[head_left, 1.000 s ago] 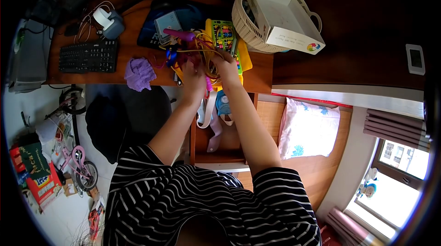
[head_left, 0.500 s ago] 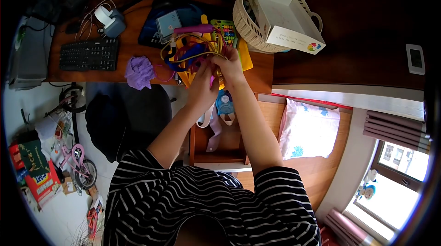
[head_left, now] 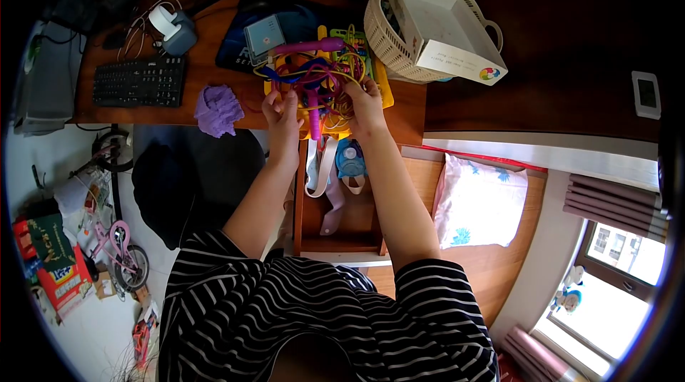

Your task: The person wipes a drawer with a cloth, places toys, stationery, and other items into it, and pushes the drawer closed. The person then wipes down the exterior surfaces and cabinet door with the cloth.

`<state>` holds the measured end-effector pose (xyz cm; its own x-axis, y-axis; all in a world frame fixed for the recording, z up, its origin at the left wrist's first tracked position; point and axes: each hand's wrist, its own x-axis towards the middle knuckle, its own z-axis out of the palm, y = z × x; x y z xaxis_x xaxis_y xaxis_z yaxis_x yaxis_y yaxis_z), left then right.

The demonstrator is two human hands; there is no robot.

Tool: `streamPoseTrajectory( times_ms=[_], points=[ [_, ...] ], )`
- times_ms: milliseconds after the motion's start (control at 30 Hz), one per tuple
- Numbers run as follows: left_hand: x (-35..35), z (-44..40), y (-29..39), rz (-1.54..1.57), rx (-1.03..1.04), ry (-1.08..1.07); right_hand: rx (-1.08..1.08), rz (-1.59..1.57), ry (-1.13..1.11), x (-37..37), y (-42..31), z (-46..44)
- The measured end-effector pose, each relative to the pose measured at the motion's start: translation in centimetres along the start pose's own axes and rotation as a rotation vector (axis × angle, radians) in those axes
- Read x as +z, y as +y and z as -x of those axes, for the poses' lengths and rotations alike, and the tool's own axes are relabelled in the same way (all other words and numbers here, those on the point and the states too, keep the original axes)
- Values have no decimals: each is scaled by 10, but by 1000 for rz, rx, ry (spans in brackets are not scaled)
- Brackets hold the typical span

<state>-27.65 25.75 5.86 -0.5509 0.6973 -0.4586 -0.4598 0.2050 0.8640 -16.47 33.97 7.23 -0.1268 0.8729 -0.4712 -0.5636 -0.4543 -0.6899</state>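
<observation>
A tangle of yellow and purple cords with a dark blue strap lies on a yellow tray-like thing [head_left: 386, 93] at the desk's front edge. In it is a jump rope with purple handles, one handle [head_left: 314, 116] pointing towards me and the other [head_left: 310, 47] lying across the far side. My left hand [head_left: 284, 121] is at the near left edge of the tangle, thumb and fingers apart. At the right side, my right hand [head_left: 365, 105] has its fingers closed on some of the cords. A green bead frame [head_left: 353, 41] shows behind the tangle.
A purple cloth [head_left: 217, 111], a keyboard [head_left: 139, 82] and a clear-lidded box [head_left: 264, 38] lie on the desk to the left. A cream basket [head_left: 392, 43] with a white box stands at the right. Below, an open drawer [head_left: 342, 245] holds straps and a blue item.
My hands have moved apart, the left one to the left. The tangle has spread out, and a purple handle now points towards me between the hands.
</observation>
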Motion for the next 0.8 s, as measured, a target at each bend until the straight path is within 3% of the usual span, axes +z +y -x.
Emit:
streamPoseTrajectory(
  times_ms=[133,233,267,367,467,533,667,800],
  points=[
    [8,-12,-2,14,-107,-61,-4,232,-61,-4,3,-4],
    [13,-21,-8,-55,-19,-204,8,412,-107,0,4,0],
    [14,-27,-10,-170,-73,-138,19,449,-101,1,7,-1],
    [11,-36,-14,-674,53,32,30,553,-77,-1,10,-5],
    [14,-26,-7,-50,73,-203,-48,584,-62,4,9,1],
    [12,-27,-6,-46,11,-204,-126,548,-49,7,12,6],
    [18,-20,1,163,37,-163,15,434,-102,11,13,14],
    [15,-24,2,78,59,-166,117,403,-101,13,10,15]
  ],
)
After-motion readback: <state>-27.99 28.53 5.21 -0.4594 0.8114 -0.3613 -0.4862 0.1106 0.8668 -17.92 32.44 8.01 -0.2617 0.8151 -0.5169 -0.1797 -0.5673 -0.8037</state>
